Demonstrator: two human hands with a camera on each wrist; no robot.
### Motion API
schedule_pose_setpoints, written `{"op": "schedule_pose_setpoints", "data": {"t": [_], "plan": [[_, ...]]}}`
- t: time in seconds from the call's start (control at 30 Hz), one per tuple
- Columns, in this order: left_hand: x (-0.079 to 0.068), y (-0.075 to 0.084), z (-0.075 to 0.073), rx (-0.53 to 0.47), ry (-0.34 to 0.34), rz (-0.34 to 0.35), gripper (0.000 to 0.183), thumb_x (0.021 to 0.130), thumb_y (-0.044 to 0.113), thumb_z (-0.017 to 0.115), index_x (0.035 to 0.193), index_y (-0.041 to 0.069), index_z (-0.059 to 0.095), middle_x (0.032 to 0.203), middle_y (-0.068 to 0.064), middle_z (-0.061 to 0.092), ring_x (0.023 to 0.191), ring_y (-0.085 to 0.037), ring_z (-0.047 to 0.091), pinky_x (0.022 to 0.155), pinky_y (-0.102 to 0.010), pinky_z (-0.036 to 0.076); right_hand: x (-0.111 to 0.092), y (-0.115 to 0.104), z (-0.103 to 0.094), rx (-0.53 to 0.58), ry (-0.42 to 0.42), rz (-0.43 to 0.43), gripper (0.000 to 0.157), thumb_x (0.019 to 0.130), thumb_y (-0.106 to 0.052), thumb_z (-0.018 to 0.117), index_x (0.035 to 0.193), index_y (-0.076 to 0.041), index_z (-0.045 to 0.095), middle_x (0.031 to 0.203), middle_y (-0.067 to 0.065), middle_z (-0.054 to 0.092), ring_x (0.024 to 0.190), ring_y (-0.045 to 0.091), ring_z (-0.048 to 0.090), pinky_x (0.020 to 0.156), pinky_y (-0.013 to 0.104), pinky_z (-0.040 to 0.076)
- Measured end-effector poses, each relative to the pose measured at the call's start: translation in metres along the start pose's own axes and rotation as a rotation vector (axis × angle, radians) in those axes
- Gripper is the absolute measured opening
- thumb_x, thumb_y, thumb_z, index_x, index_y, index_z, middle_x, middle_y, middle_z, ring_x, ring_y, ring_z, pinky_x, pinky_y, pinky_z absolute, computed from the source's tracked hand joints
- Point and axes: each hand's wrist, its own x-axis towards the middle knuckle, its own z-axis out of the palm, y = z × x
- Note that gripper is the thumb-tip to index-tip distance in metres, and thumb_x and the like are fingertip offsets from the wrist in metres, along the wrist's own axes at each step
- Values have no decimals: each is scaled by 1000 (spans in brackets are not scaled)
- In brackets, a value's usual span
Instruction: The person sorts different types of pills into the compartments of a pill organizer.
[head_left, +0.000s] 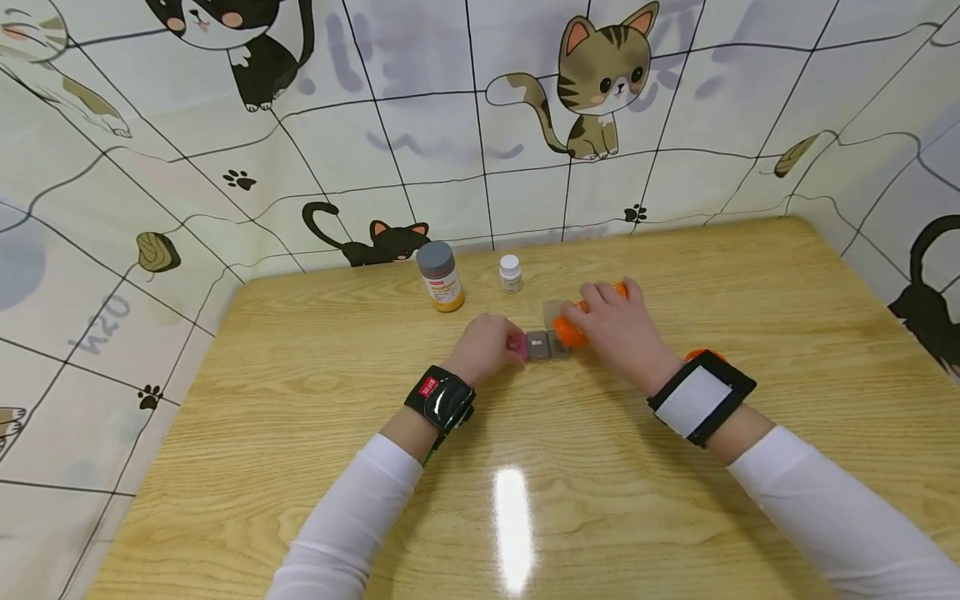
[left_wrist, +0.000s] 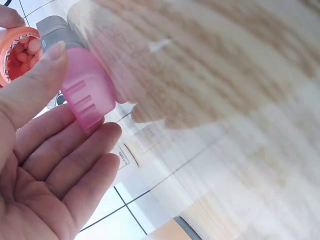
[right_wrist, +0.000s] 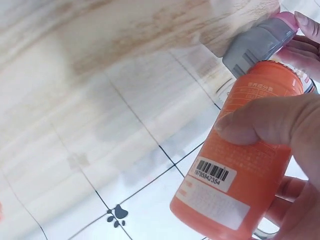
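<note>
In the head view my left hand (head_left: pixel 483 346) holds the pink end of a small pill organizer (head_left: pixel 537 344) on the table. Its thumb lies on top and its fingers reach under the pink compartment (left_wrist: pixel 92 90), as the left wrist view shows. A grey compartment of the organizer is marked "Mon", and a clear lid (head_left: pixel 552 310) stands raised behind the grey part. My right hand (head_left: pixel 618 329) grips an orange pill bottle (right_wrist: pixel 240 155), tilted with its uncapped mouth low beside the grey compartments. Pale round tablets (left_wrist: pixel 34 46) show inside the bottle's mouth.
At the back of the wooden table (head_left: pixel 300 417) stand a grey-lidded bottle (head_left: pixel 445 287) and a small white bottle (head_left: pixel 511 277). An orange round thing (head_left: pixel 705 355), perhaps a cap, lies partly hidden behind my right wrist. A cat-print curtain (head_left: pixel 435 133) encloses the table's back and sides.
</note>
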Motion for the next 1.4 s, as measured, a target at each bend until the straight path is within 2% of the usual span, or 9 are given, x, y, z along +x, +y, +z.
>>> {"op": "schedule_pose_setpoints", "data": {"t": [0.17, 0.33, 0.6, 0.87, 0.97, 1.17, 1.3, 1.4], "plan": [[0, 1, -1, 6, -4, -7, 40, 74, 21, 78, 110, 7, 66, 94, -4, 66, 79, -13, 53, 70, -24, 45, 4, -3, -2, -84, 0, -28, 36, 81, 0, 65, 113, -12, 54, 107, 19, 47, 105, 37, 43, 89, 62, 31], [0, 2, -2, 13, -4, -5, 40, 74, 21, 78, 109, 7, 66, 94, -4, 66, 80, -12, 53, 70, -24, 45, 5, -4, -3, -117, -4, -37, 36, 81, -1, 66, 114, -12, 54, 108, 19, 48, 105, 37, 44, 90, 61, 32], [-1, 5, -3, 25, -6, -4, 40, 74, 21, 77, 110, 7, 66, 97, -5, 66, 82, -12, 54, 72, -24, 45, 4, -4, 0, -129, -5, -41, 36, 84, -1, 63, 117, -12, 54, 107, 20, 48, 105, 36, 44, 89, 60, 32], [-1, 7, -4, 8, -3, -25, 39, 74, 20, 78, 109, 7, 66, 96, -5, 66, 83, -12, 54, 73, -24, 45, 3, -4, 1, -114, 30, -48, 37, 83, 0, 64, 116, -11, 54, 105, 20, 47, 104, 37, 44, 89, 61, 33], [-1, 7, -4, 5, -2, -22, 39, 74, 20, 77, 109, 6, 66, 95, -5, 66, 82, -13, 54, 73, -24, 45, 2, -2, 1, -77, 23, -24, 36, 83, 0, 63, 116, -11, 54, 105, 20, 47, 104, 38, 44, 89, 61, 32], [-1, 6, -3, 9, 0, -27, 40, 75, 21, 77, 110, 6, 66, 96, -5, 66, 83, -13, 54, 73, -25, 45, -3, 0, 2, 61, -48, 71, 39, 78, -1, 67, 113, -10, 53, 104, 20, 48, 103, 39, 47, 90, 61, 31], [-1, 5, -3, 12, 6, -26, 40, 74, 20, 78, 109, 6, 66, 97, -5, 66, 84, -14, 54, 73, -25, 45, -6, 3, 3, 138, -78, 104, 44, 74, -4, 70, 115, -7, 52, 100, 19, 49, 93, 37, 50, 87, 57, 36], [-1, 4, -2, 10, 7, -21, 40, 73, 20, 78, 108, 6, 66, 96, -5, 66, 84, -13, 54, 73, -25, 45, -9, 6, 1, 272, -92, 153, 50, 72, -4, 70, 118, -4, 50, 100, 19, 50, 84, 34, 52, 80, 52, 42]]}}
